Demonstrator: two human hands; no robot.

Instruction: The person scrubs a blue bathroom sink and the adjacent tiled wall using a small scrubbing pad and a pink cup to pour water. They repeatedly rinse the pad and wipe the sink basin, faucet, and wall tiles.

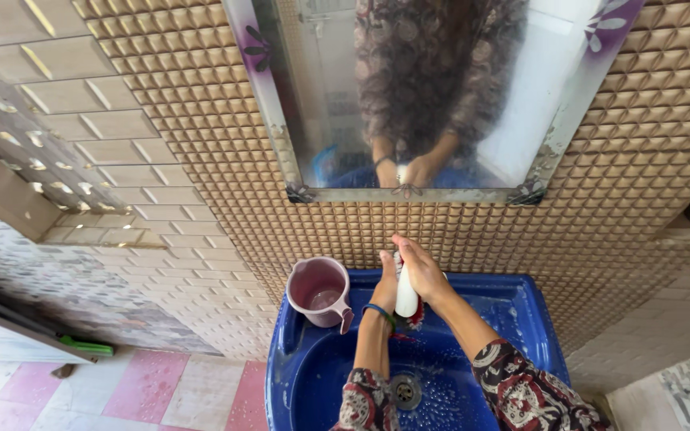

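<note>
A white bottle (406,298) stands at the back rim of a blue washbasin (521,315), with something red at its base. My right hand (419,267) presses down over the bottle's top. My left hand (386,281), a dark bangle on its wrist, is cupped against the bottle's left side. Both patterned sleeves reach in from the bottom edge. The bottle's top is hidden under my right hand.
A mauve plastic mug (320,291) sits on the basin's left back corner. The drain (404,390) lies low in the wet bowl. A mirror (433,96) hangs above on a tan tiled wall. Pink floor tiles (149,387) lie at the lower left.
</note>
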